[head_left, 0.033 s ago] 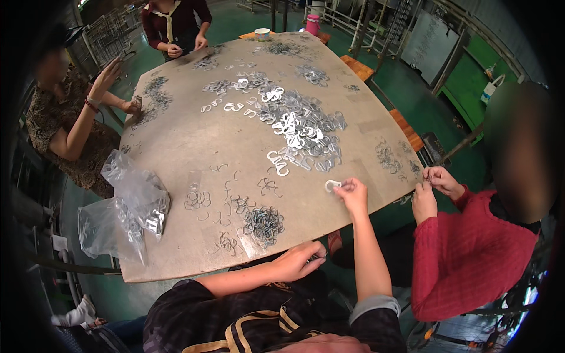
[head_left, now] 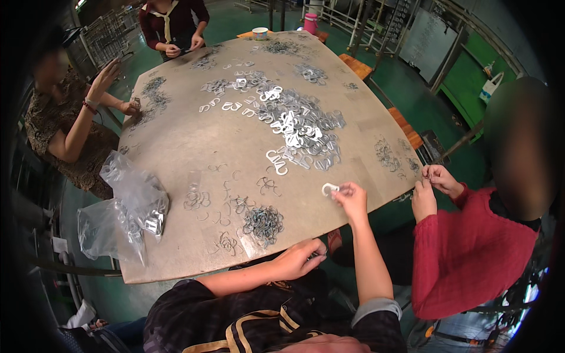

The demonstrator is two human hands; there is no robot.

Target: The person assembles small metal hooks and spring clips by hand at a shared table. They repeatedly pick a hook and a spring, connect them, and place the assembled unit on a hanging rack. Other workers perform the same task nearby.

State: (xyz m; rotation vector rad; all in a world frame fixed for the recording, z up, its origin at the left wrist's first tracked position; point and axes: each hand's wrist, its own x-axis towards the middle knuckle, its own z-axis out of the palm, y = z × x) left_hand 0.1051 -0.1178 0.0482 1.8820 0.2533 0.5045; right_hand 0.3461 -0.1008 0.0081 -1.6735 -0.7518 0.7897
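Apparent step: handling one pale looped piece (head_left: 327, 189), pinched in the right hand (head_left: 352, 201) grip over the worktop (head_left: 176, 138); moving it calls for a steady pinch. I cannot tell whether the curled left hand (head_left: 299, 259) grasps anything. A clear bag (head_left: 125, 175) holds shiny metal pieces (head_left: 154, 223); the far tub (head_left: 259, 35) has indistinct contents.

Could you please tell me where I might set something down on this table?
The broadest free patch of tabletop lies between the plastic bag and the bright metal pile; a smaller one lies between the dark wire pile and the right hand. It is crowded at both piles.
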